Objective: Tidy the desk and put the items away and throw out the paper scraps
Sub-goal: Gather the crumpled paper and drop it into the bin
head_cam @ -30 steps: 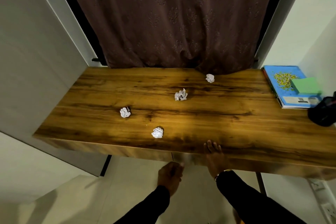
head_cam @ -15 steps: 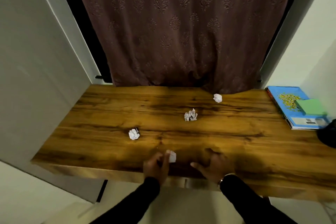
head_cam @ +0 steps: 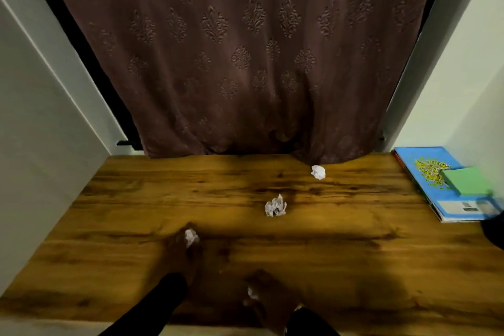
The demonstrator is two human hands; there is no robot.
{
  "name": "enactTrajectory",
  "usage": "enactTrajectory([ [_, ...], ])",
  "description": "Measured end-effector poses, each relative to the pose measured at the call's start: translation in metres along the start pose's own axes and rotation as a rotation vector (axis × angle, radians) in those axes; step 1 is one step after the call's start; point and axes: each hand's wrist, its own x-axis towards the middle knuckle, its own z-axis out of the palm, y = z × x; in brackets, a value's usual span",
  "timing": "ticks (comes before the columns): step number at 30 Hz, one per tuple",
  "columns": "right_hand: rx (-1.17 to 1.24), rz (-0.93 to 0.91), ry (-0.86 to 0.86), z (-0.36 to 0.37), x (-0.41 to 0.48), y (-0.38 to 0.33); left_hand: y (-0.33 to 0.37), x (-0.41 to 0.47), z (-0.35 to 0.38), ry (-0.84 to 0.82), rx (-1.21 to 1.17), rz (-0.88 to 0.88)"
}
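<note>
Crumpled white paper balls lie on the wooden desk. My left hand reaches forward, its blurred fingers curled round one paper ball that still rests on the desk at left of centre. My right hand is low near the front edge, closed on a small paper ball of which only a white bit shows. Two more paper balls lie free: one in the middle and one at the back by the curtain.
A blue book with a green sticky-note pad on it lies at the desk's right end, next to a dark object cut off by the frame. A brown curtain hangs behind the desk, with walls on both sides.
My hands came up from below the desk edge. The nearest paper ball was picked up and now sits in my right hand. My left hand moved forward to the ball at left of centre.
</note>
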Motion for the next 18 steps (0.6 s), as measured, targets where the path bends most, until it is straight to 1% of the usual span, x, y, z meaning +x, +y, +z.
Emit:
enactTrajectory([
  [1,0.013,0.036,0.023,-0.005,-0.001,0.013,0.021,0.0,0.004,0.057,-0.088,0.05],
  [2,0.018,0.054,0.025,-0.016,-0.003,0.023,0.042,0.002,0.014,0.071,-0.142,0.113],
  [4,0.154,0.09,0.092,-0.044,-0.006,0.045,0.094,0.01,0.035,0.025,-0.201,0.254],
  [5,0.163,0.144,0.028,-0.063,-0.002,0.06,0.121,0.015,0.049,0.026,-0.176,0.333],
  [6,0.106,0.187,-0.023,-0.071,0.006,0.072,0.14,0.022,0.068,0.029,-0.162,0.387],
  [7,0.099,0.233,-0.085,-0.073,0.009,0.087,0.16,0.025,0.082,0.012,-0.176,0.394],
  [8,0.081,0.206,-0.088,-0.074,0.015,0.099,0.176,0.03,0.098,-0.021,-0.184,0.405],
  [9,0.011,0.264,-0.019,-0.073,0.021,0.116,0.185,0.035,0.118,-0.079,-0.155,0.42],
  [10,0.0,0.301,0.023,-0.074,0.025,0.135,0.187,0.041,0.142,-0.151,-0.109,0.46],
  [11,-0.06,0.332,0.016,-0.07,0.032,0.167,0.186,0.046,0.163,-0.234,-0.032,0.491],
  [12,-0.085,0.35,-0.044,-0.071,0.043,0.191,0.178,0.049,0.182,-0.297,0.059,0.506],
  [13,-0.104,0.388,-0.053,-0.088,0.057,0.209,0.172,0.052,0.196,-0.304,0.138,0.496],
  [15,-0.135,0.436,0.097,-0.115,0.092,0.256,0.163,0.052,0.212,-0.191,0.144,0.45],
  [16,-0.192,0.414,0.167,-0.132,0.108,0.27,0.166,0.049,0.21,-0.163,0.133,0.409],
  [17,-0.25,0.383,0.186,-0.156,0.123,0.269,0.172,0.045,0.202,-0.159,0.137,0.37],
  [18,-0.287,0.316,0.205,-0.189,0.135,0.25,0.176,0.043,0.198,-0.129,0.141,0.366],
])
